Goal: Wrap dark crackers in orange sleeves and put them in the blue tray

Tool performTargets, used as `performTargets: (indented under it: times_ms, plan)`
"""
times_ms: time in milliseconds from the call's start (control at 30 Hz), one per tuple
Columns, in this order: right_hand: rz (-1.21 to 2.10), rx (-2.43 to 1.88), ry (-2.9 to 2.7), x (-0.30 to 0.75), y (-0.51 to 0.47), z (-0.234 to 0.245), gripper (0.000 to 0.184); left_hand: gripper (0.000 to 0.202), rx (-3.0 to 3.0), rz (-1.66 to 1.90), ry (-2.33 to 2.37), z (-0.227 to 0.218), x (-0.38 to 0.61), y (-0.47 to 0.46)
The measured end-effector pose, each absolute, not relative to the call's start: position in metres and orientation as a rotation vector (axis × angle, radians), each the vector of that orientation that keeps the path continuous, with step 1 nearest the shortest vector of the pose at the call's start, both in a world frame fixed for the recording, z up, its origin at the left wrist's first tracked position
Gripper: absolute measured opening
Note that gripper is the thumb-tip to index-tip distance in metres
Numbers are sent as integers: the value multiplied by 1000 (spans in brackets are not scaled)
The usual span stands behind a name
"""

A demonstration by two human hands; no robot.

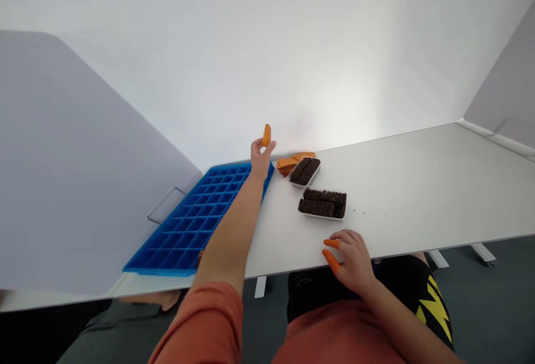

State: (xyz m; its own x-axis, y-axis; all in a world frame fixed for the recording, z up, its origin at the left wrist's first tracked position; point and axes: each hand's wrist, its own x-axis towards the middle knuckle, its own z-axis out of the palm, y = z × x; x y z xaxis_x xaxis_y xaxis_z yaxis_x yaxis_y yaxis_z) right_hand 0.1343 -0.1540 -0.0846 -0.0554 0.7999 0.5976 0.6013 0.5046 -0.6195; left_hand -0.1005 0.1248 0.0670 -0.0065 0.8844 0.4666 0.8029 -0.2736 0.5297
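My left hand [261, 155] is raised at the far end of the blue compartment tray [156, 271], just left of a stack of orange packets [288, 164]. An orange finger cot [266, 135] points up from it, and the thumb stands apart. I see nothing held there. Over the table's front edge, my right hand [351, 258] is open, with orange cots on thumb and forefinger spread apart. Beyond it sits a white tub [321, 217] packed with rows of thin dark brown pieces [320, 202]. A second such tub [298, 185] stands behind, against the packets.
A small orange-brown item [200, 255] shows in the blue tray's near compartments, partly behind my left forearm. Dark crumbs [364, 213] dot the white table [418, 185]. White panels [104, 158] border the table; another person's leg [125, 330] is below at left.
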Motion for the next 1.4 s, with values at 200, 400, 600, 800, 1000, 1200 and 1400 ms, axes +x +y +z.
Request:
performTargets:
  times_ms: [200,400,600,800,1000,1200,1400]
  plan:
    - [393,-1010,-1559,161,-153,-35,25,71,2008,1775,988,68,-21,39]
    - [532,-923,-1226,183,-147,55,45,74,2351,1681,766,74,24,-59]
    - [848,-813,-981,182,-137,74,32,71,2475,1752,884,70,42,-89]
    - [856,-880,-901,182,-129,56,31,73,2408,1625,859,59,36,-86]
    - [889,-956,-908,183,-123,55,38,96,2232,1150,543,63,37,-68]
    - [866,-1135,-1219,186,-121,57,39,70,1979,724,350,67,32,-56]
    - [955,-1136,-1252,180,-118,51,50,57,2075,1057,207,51,23,-56]
